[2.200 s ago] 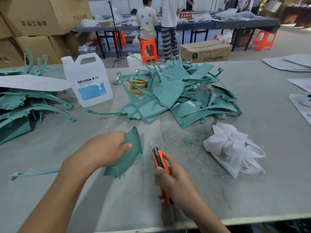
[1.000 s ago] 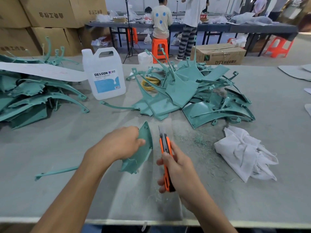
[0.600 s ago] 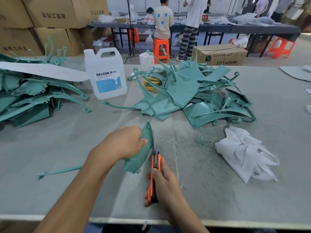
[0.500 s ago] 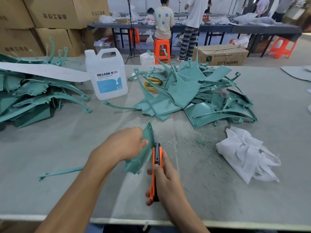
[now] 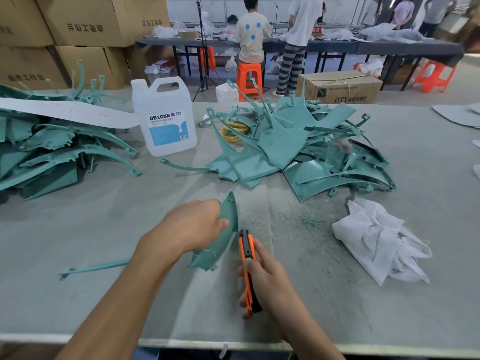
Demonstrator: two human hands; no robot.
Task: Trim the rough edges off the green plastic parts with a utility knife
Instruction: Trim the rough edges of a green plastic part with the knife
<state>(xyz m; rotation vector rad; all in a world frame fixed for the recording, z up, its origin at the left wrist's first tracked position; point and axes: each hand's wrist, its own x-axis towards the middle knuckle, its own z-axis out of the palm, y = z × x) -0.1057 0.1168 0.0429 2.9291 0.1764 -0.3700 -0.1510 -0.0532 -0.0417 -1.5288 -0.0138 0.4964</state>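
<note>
- Left hand (image 5: 197, 224) grips a part (image 5: 220, 245) on the worktop (image 5: 78, 229).
- Right hand (image 5: 265, 279) grips the knife (image 5: 246, 248), tip at the part's right edge.
- Rag (image 5: 379, 240) right; pile (image 5: 298, 152) and jug (image 5: 166, 120) far.

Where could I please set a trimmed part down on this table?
Bare table lies between the left pile and the part's arm; more lies at the near edge below the rag. Crowded: around the jug and middle pile; shavings litter the centre.
</note>
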